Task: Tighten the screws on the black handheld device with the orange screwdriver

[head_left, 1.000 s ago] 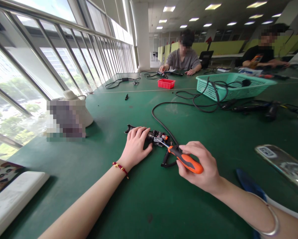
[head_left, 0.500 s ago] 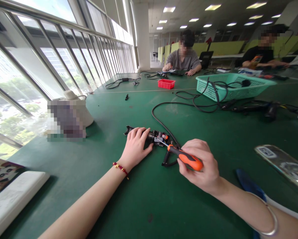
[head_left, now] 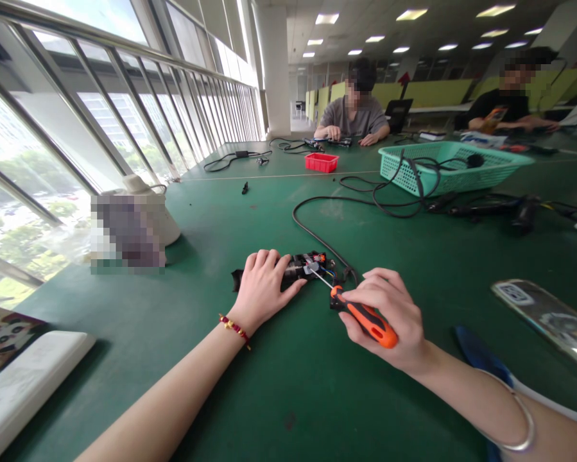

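A black corded device lies on the green table with its wiring and small inner parts exposed at the right end. My left hand is wrapped over its body and presses it down, hiding the middle. In my right hand is a screwdriver with an orange and black handle, gripped between thumb and fingers. Its thin metal shaft points up and left, and the tip meets the exposed parts near a grey piece. Whether the tip sits on a screw is too small to tell.
A black cable runs from the device toward a green basket holding cords. A red bin stands further back. On the right lies a phone, on the left a white box and a beige jug. Two people sit across the table.
The device has turned under my left hand, its left end coming nearer to me. My screwdriver has shifted slightly down and right and is angled more steeply.
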